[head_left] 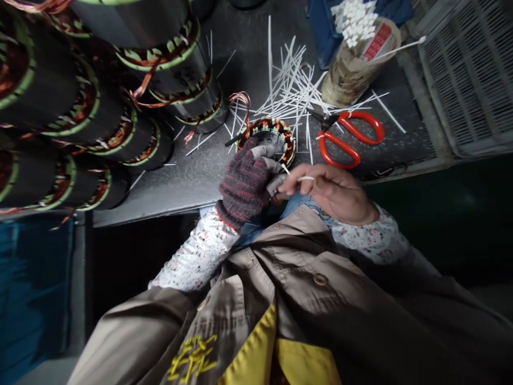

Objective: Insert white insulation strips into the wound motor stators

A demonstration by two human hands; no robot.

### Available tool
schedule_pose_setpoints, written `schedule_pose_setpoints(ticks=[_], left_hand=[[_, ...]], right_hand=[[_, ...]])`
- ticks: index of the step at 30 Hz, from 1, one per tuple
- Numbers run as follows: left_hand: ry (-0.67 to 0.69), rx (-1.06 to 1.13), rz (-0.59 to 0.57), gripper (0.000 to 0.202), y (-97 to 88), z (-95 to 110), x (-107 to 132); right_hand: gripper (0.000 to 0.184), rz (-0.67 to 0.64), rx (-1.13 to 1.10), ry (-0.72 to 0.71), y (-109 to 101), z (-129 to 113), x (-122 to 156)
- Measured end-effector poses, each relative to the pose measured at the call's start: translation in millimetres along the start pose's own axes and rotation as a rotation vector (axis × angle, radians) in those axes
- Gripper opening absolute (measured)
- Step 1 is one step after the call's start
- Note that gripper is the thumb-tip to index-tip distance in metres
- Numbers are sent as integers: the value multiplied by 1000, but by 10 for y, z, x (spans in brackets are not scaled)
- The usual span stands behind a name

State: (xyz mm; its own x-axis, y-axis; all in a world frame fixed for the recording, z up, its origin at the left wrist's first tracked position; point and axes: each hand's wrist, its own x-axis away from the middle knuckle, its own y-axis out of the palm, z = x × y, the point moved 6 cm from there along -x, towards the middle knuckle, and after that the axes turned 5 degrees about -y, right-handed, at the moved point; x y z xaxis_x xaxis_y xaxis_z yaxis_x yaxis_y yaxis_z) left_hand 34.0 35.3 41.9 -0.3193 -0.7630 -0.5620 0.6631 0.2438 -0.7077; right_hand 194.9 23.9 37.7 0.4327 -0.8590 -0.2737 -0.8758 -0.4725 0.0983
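Observation:
My left hand (246, 179), in a dark knitted glove, is closed round the near side of a motor stator (272, 133) with copper windings and green insulation, at the front edge of the dark bench (192, 176). My bare right hand (328, 190) sits just to its right, fingers pinched on a thin white strip (302, 178) that points toward the stator. Loose copper wire ends (242, 101) stick up behind the stator.
Several wound stators (100, 107) are stacked at the left. Loose white strips (292, 85) lie scattered behind. Red-handled scissors (348, 136) lie to the right, beside a tape-wrapped bundle of white strips (356, 59). A grey plastic crate (468, 75) stands far right.

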Motion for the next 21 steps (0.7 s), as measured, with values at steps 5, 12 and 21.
schedule_pose_setpoints(ticks=[5, 12, 21], left_hand=[[-52, -59, -108, 28, 123, -82, 22], [21, 19, -157, 26, 120, -15, -17], [47, -31, -54, 47, 51, 43, -32]], right_hand=[[41, 220, -73, 4, -134, -92, 22], [46, 399, 215, -69, -16, 35, -580], [16, 126, 1341, 29, -1026, -12, -194]])
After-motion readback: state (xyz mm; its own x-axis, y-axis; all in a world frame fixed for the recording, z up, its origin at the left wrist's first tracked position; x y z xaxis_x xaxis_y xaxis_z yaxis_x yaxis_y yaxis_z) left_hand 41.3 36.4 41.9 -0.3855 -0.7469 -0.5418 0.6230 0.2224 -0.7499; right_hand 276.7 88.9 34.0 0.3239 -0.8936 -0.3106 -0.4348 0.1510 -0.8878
